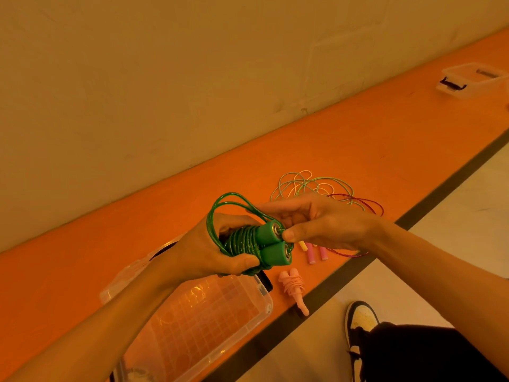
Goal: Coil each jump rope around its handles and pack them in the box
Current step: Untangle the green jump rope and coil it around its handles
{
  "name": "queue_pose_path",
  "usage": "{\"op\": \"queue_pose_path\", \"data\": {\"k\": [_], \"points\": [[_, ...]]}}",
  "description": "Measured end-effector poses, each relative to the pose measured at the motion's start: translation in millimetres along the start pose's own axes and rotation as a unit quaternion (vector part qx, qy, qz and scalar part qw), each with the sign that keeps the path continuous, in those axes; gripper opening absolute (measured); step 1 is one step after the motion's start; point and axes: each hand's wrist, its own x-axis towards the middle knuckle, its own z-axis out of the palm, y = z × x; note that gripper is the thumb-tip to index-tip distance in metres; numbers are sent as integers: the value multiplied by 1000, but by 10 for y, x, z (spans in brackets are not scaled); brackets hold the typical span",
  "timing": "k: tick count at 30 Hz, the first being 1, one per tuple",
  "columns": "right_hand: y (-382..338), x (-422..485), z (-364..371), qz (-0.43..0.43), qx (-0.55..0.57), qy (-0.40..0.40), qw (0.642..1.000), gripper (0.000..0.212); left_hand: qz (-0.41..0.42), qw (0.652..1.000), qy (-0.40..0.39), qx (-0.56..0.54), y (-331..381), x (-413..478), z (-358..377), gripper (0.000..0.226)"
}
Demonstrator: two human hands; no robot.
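Note:
My left hand [209, 252] grips the two handles of a green jump rope [271, 245], with the cord wound several times around them. A loose green loop arcs above that hand. My right hand [316, 221] pinches the green cord at the upper handle's end. Below my arms stands a clear plastic box [256, 312] on the orange floor strip. A coiled pink jump rope [293, 288] lies right of the box. Behind my right hand lie uncoiled ropes [311, 183] in teal, yellow and red, and pink and yellow handles [316, 252].
The orange strip [358, 133] runs diagonally along a pale wall. A black line [454, 172] borders it toward a light floor. A second clear lidded box [468, 81] sits far right on the strip. My shoe [360, 323] and dark trouser leg are at bottom right.

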Motion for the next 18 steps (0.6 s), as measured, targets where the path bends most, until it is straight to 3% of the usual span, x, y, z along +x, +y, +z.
{"op": "queue_pose_path", "data": {"k": [8, 18], "points": [[-119, -42, -36, 10, -135, 9, 991, 53, -22, 1000, -1, 7, 16, 1, 8, 41], [-110, -65, -90, 17, -199, 18, 980, 60, -41, 999, 13, 21, -2, 11, 24, 43]]}}
